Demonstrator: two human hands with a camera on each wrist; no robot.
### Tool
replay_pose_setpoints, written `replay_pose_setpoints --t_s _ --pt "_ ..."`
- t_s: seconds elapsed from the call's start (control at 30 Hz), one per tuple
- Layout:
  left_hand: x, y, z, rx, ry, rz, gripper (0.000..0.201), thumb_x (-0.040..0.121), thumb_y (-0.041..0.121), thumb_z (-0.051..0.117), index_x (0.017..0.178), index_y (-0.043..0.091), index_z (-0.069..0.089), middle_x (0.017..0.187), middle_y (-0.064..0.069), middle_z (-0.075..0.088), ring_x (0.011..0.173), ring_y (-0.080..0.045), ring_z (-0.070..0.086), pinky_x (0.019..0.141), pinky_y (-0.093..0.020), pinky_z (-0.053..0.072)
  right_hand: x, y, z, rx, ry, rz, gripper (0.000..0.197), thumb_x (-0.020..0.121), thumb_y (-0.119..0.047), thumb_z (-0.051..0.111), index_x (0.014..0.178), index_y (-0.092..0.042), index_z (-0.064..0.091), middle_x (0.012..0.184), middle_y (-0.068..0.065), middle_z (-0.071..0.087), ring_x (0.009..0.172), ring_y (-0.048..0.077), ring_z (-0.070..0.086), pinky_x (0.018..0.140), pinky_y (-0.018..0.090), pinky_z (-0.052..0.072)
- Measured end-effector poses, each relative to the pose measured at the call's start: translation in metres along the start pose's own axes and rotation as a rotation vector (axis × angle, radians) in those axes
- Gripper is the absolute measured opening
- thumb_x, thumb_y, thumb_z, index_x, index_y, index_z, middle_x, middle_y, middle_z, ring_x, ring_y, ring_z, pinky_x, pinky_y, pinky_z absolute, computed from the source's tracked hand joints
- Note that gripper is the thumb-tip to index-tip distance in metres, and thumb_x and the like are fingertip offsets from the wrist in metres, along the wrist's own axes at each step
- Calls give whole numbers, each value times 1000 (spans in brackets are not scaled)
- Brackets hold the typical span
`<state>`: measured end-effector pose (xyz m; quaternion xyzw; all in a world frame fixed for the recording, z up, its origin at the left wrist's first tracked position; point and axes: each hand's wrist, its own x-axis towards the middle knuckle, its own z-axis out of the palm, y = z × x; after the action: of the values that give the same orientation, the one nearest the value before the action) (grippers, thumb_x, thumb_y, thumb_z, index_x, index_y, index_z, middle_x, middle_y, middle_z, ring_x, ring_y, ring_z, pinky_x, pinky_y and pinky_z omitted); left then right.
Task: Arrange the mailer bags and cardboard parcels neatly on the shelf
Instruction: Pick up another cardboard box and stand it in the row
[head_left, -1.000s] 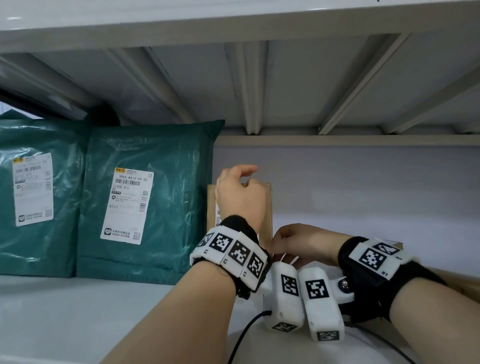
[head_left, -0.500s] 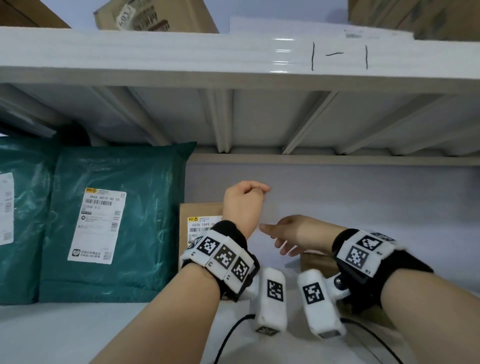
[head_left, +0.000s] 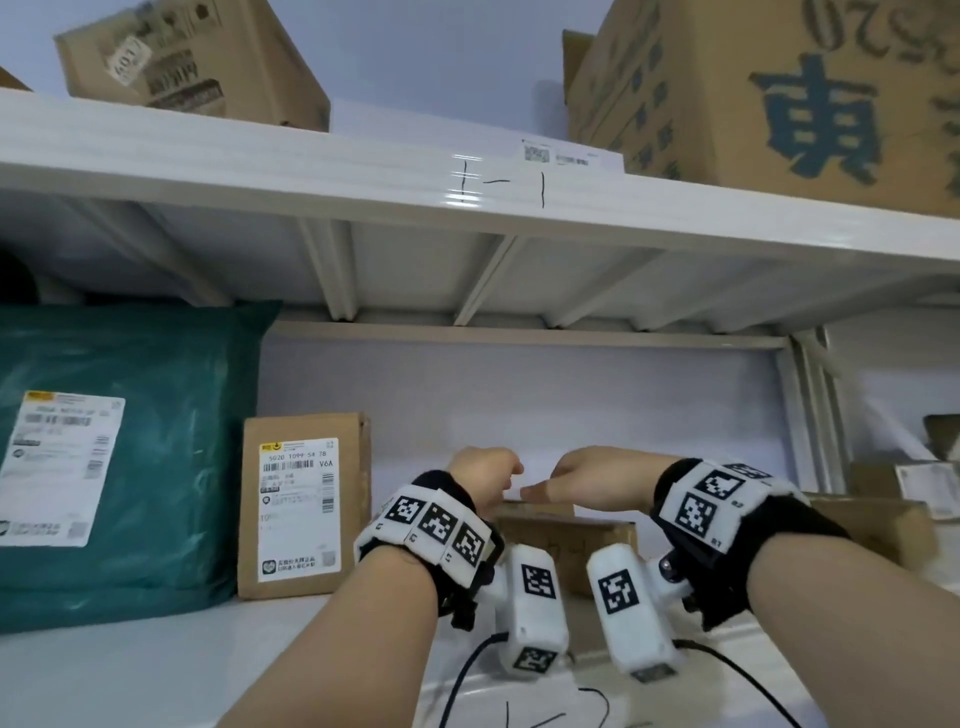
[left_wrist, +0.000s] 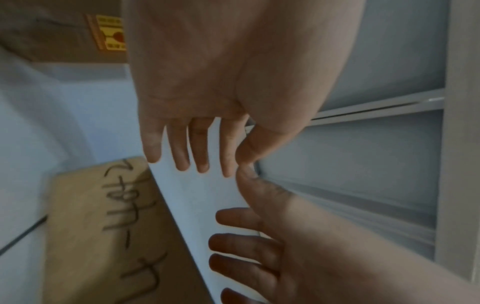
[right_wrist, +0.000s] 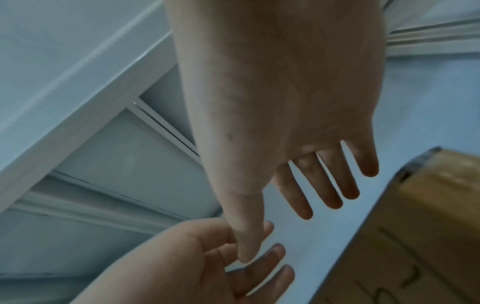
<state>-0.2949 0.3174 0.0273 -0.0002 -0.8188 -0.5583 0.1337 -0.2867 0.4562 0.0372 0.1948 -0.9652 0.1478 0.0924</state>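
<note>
A green mailer bag (head_left: 119, 457) leans upright at the left of the shelf. Beside it stands a labelled cardboard parcel (head_left: 304, 504). To its right a flat cardboard parcel (head_left: 566, 540) with handwriting (left_wrist: 103, 226) lies on the shelf board. My left hand (head_left: 485, 478) and right hand (head_left: 582, 480) hover close together just above that flat parcel's far edge. In the left wrist view the left hand (left_wrist: 205, 158) has straight, spread fingers and holds nothing. In the right wrist view the right hand (right_wrist: 298, 205) is empty too, its thumb touching the left hand's fingers (right_wrist: 259, 257).
The upper shelf (head_left: 363, 176) overhangs close above and carries large cardboard boxes (head_left: 192, 67) (head_left: 779, 88). More cardboard parcels (head_left: 883, 530) lie at the right, past a white shelf post (head_left: 810, 415). Black cables (head_left: 467, 670) trail from the wrist cameras.
My left hand has let go of the upright parcel's top and moved right. The two hands have come together above the flat parcel. The head view has tilted up.
</note>
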Motion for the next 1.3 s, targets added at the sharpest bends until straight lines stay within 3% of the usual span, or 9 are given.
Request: replay_pose_setpoints --t_s 0.07,0.2,0.33,0.4,0.6,0.77,0.97,1.1,1.3 --pt "-2 -2 11 78 29 -15 35 95 18 45 123 1 56 129 -16 56 119 -30 54 106 -40 42 -8 10 0 -15 -30 8 70 84 -66 48 128 -12 57 131 5 57 119 22 53 104 35 42" --pt "0 -1 24 170 97 -43 35 95 17 45 126 1 53 135 -18 52 124 -32 51 102 -36 44 -13 35 -1 -47 -123 36 76 82 -63 56 140 -16 44 139 4 52 124 21 51 101 33 43" --pt "5 2 31 242 191 -97 23 99 12 37 82 5 49 98 -14 47 92 -24 47 86 -27 34 -1 60 -2 76 -244 10 79 82 -48 68 146 -18 33 116 1 58 109 20 56 98 34 49" --pt "6 2 36 241 242 -144 23 100 13 34 80 8 43 82 -7 40 88 -21 40 82 -25 31 8 67 -5 119 -278 -26 71 83 -41 68 143 -16 39 97 -2 59 99 19 58 98 36 51" --pt "18 -3 40 156 347 -190 32 92 14 51 62 18 41 69 3 40 58 -8 37 55 -17 34 39 86 -10 197 -112 -142 95 70 -57 71 148 -24 28 147 2 39 124 21 49 100 35 47" --pt "20 -10 38 59 337 -237 27 96 25 42 78 10 56 83 -7 55 67 -17 48 79 -28 39 57 83 -6 482 55 -198 87 71 -58 70 139 -15 36 122 2 50 107 21 51 85 30 43" --pt "18 -12 33 -61 311 -254 25 92 30 48 78 12 59 81 -11 60 84 -27 57 95 -35 46 70 69 -5 561 223 -235 59 78 -62 59 103 -11 46 99 1 51 82 17 50 55 24 34" --pt "20 -15 26 -39 324 -238 31 93 40 44 83 14 59 112 -17 66 112 -32 61 106 -43 45 76 58 -7 539 275 -273 51 85 -65 48 79 -14 54 83 2 62 72 12 57 63 28 43" --pt "35 -21 11 -41 335 -227 51 94 54 33 104 13 61 119 -14 67 112 -29 63 107 -41 45 85 40 -10 537 277 -301 64 76 -71 53 100 -13 66 100 1 66 87 15 61 72 32 49"
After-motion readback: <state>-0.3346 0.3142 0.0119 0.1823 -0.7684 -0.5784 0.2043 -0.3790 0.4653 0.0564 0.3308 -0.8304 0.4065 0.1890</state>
